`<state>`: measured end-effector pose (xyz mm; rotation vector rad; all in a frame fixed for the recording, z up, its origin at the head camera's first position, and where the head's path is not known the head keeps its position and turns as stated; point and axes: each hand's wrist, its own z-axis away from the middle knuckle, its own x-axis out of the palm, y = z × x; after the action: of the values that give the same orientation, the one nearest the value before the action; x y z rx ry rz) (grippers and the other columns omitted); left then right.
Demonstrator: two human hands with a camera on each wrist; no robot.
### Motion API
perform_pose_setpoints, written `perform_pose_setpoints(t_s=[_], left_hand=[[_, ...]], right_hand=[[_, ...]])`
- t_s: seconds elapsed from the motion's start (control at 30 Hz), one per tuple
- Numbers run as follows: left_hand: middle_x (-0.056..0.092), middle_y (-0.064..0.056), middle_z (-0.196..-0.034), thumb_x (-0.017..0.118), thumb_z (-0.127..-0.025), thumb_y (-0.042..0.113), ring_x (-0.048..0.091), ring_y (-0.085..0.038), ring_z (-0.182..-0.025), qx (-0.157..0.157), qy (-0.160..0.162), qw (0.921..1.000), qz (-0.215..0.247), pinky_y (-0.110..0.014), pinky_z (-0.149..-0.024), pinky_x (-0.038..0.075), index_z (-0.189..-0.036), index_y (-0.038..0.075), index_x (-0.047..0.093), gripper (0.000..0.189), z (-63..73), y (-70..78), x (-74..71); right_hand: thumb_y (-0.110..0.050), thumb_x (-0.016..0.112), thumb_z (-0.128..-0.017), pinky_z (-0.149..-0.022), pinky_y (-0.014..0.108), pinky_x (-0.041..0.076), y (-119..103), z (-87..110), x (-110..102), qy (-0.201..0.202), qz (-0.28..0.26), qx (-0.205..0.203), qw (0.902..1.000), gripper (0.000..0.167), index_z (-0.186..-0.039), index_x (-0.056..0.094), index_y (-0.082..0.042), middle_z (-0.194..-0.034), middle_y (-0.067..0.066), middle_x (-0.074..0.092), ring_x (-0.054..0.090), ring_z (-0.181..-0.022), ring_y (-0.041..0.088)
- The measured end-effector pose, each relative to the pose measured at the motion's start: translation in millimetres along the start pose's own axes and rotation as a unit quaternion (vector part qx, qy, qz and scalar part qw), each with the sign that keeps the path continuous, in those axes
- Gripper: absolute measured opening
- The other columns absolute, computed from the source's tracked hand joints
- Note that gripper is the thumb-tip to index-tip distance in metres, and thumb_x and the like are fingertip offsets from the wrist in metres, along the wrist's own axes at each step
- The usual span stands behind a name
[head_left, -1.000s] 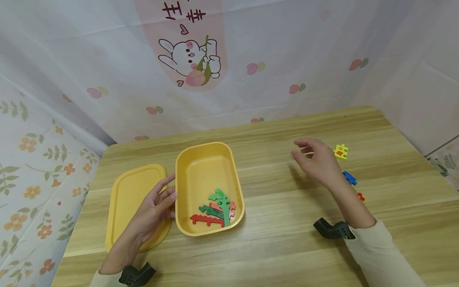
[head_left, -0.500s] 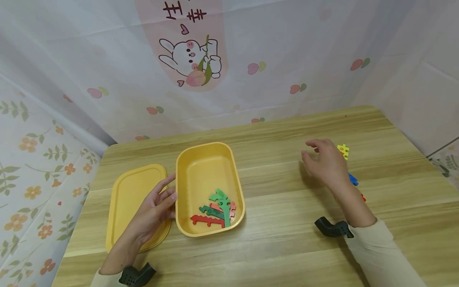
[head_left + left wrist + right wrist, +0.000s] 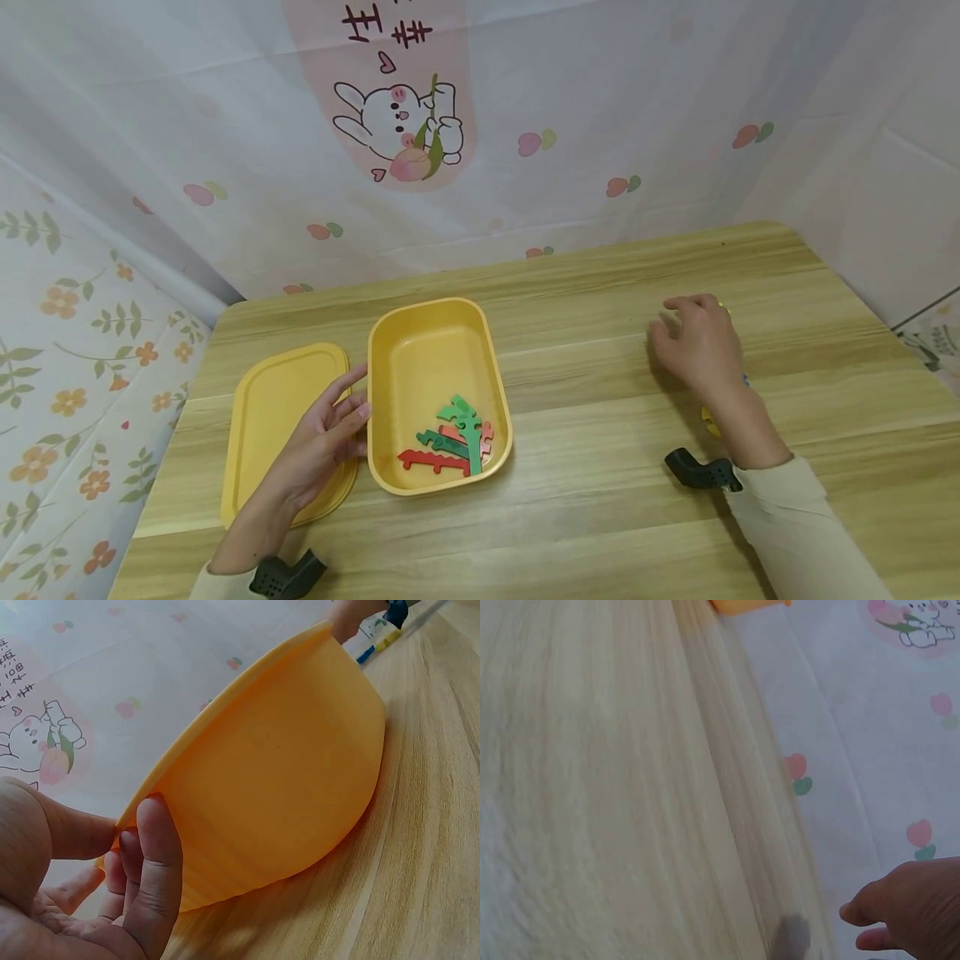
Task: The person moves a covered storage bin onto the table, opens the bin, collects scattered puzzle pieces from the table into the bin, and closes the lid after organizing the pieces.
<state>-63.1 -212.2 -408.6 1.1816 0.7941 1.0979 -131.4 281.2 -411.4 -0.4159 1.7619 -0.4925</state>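
Probably steadying the yellow box [image 3: 420, 354], with puzzle pieces [image 3: 471, 437] in its near end, by resting a relaxed left hand [image 3: 322, 442] against its left wall. At right, hovering near half-hidden loose pieces [image 3: 388, 640] with the right hand [image 3: 703, 348], parted at thumb and forefinger. Likely picking-up stage; next, lower and pinch 1.

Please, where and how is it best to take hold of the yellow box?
I would try the right rim of the yellow box, near its middle, coming from the right and pinching it. The box stands open and upright, so this edge can be reached inside and outside. The left hand is at the opposite side, and the puzzle pieces lie toward the near end.
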Motion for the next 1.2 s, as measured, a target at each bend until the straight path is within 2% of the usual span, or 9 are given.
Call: perform_pose_setpoints(t_s=[0.17, 0.33, 0.57, 0.9, 1.2], left_hand=[[0.065, 0.008, -0.121, 0.054, -0.111, 0.014, 0.069, -0.006, -0.097, -0.001, -0.001, 1.0, 0.001, -0.025, -0.078, 0.064, -0.168, 0.011, 0.017, 0.068, 0.0, -0.8, -0.7], [0.065, 0.007, -0.121, 0.054, -0.111, 0.014, 0.07, -0.006, -0.097, 0.0, -0.002, 1.0, 0.002, -0.026, -0.078, 0.064, -0.168, 0.011, 0.017, 0.068, 0.0, -0.9, -0.7], [0.064, 0.007, -0.121, 0.054, -0.111, 0.013, 0.069, -0.006, -0.097, 0.0, -0.004, 1.0, 0.0, -0.026, -0.078, 0.063, -0.168, 0.011, 0.017, 0.068, -0.1, -0.9, -0.9], [0.065, 0.007, -0.123, 0.054, -0.111, 0.013, 0.069, -0.006, -0.098, -0.001, -0.003, 1.0, 0.0, -0.026, -0.078, 0.064, -0.168, 0.011, 0.017, 0.068, 0.1, -0.6, -0.9], [0.064, 0.007, -0.123, 0.054, -0.111, 0.013, 0.069, -0.007, -0.099, 0.0, -0.004, 1.0, 0.001, -0.026, -0.078, 0.064, -0.168, 0.011, 0.016, 0.068, 0.0, -1.1, -1.4]], right_hand=[[-0.019, 0.058, -0.102, -0.088, 0.075, 0.048, 6, 0.1, 1, -0.001, 0.018, 0.007, 0.9998, 0.044, -0.131, 0.064, 0.013, -0.137, 0.044, 0.052, 0.05, -0.121, 0.064], [-0.017, 0.059, -0.1, -0.091, 0.076, 0.046, 9, -0.3, 1, 0.013, 0.043, 0.008, 0.999, 0.043, -0.13, 0.064, 0.014, -0.134, 0.045, 0.053, 0.05, -0.119, 0.065], [-0.021, 0.059, -0.1, -0.093, 0.077, 0.044, 12, 1.1, 1, -0.01, 0.072, 0.033, 0.9968, 0.045, -0.13, 0.063, 0.012, -0.135, 0.045, 0.052, 0.049, -0.12, 0.065], [-0.022, 0.056, -0.102, -0.096, 0.078, 0.041, 21, 0.6, -2, -0.022, 0.078, 0.052, 0.9953, 0.049, -0.134, 0.059, 0.015, -0.139, 0.049, 0.045, 0.043, -0.123, 0.068], [-0.024, 0.056, -0.102, -0.091, 0.08, 0.043, 28, -0.5, -6, -0.021, 0.072, 0.063, 0.9952, 0.053, -0.138, 0.055, 0.016, -0.139, 0.052, 0.041, 0.04, -0.124, 0.069]])
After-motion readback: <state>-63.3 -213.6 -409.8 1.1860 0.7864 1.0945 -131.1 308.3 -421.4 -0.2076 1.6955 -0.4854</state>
